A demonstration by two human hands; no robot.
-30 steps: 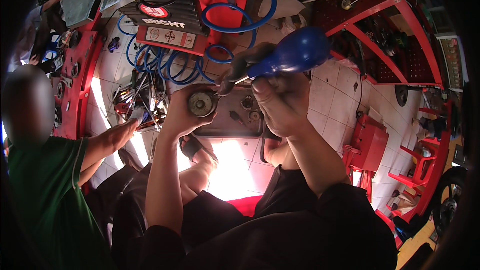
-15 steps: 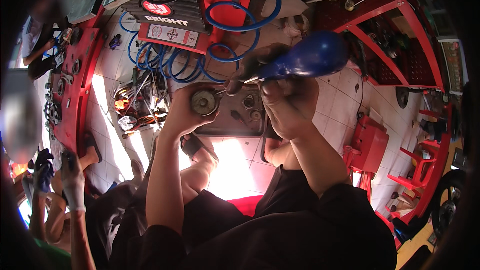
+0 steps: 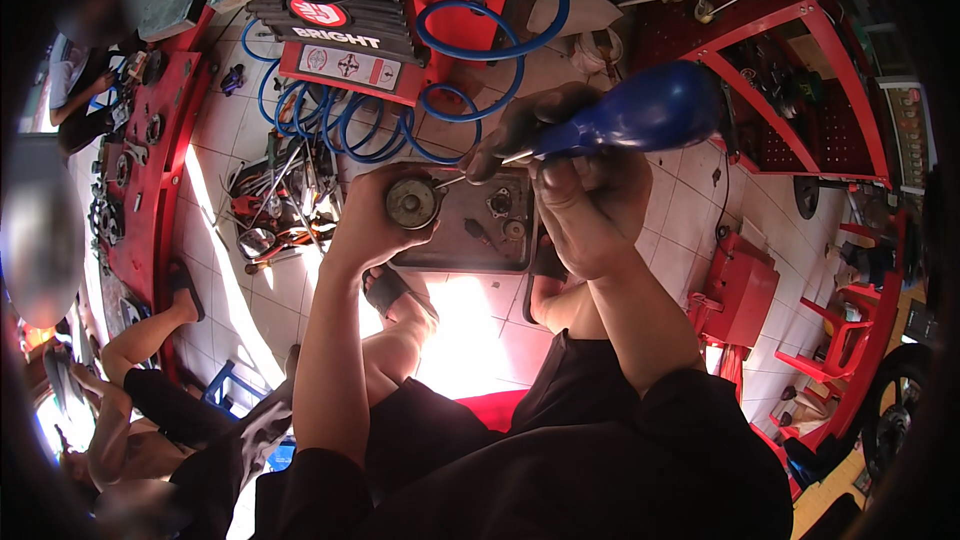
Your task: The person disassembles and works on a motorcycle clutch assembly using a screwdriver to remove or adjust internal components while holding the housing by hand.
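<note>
My left hand is wrapped round a round metal part, its flat face turned up. My right hand, with grimy fingers, grips a tool with a large blue bulbous handle; its thin metal shaft reaches left to the edge of that part. Underneath both hands lies a dark metal tray holding several small parts.
Coiled blue hose and red-and-black equipment lie ahead. A pile of hand tools is left of the tray, beside a red bench with parts. Co-workers occupy the far left. Red racking and a red case are at right.
My right hand and the blue-handled tool have shifted slightly right. The co-worker in green at the left has moved away, uncovering more floor and another person's legs.
</note>
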